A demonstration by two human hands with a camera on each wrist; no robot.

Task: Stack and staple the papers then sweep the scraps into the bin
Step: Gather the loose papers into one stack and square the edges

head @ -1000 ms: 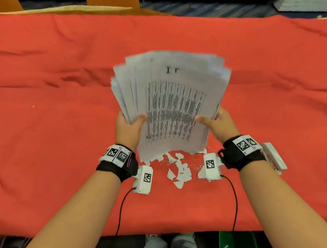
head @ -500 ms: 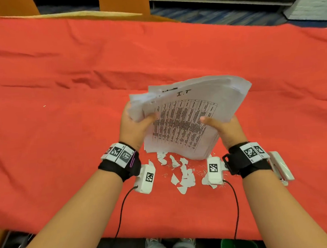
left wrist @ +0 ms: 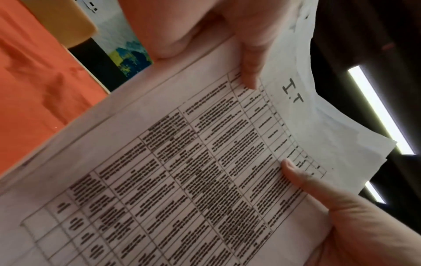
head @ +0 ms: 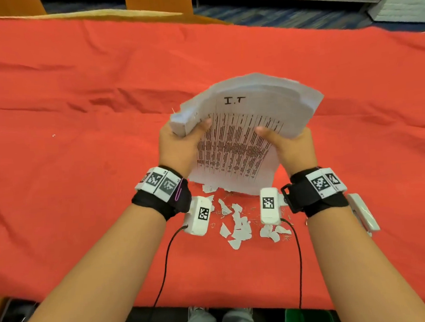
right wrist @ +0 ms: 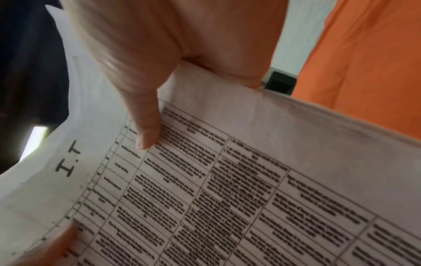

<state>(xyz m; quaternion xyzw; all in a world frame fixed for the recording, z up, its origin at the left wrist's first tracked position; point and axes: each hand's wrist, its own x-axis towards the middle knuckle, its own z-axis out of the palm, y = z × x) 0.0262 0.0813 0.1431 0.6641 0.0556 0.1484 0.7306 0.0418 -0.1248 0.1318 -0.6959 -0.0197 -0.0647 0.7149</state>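
A table (head: 81,118) draped in wrinkled red cloth is being shown, with orange chair backs beyond its far edge. A stack of printed papers (head: 242,139) is being held upright above the cloth, near the front edge, its top curling away and its sheets fanned unevenly. The left hand (head: 179,150) is clamped on the left edge, thumb on the front sheet; the right hand (head: 292,149) is clamped on the right edge the same way. Torn scraps (head: 237,223) and loose staples are lying directly beneath the stack, and a white stapler (head: 363,214) is lying just beside the right wrist. If the grip is being loosened while the edges are squared, sheets are likely to slide out and land among the scraps; the bottom edge tapped down there could be picking up scraps. The bin cannot be identified with certainty
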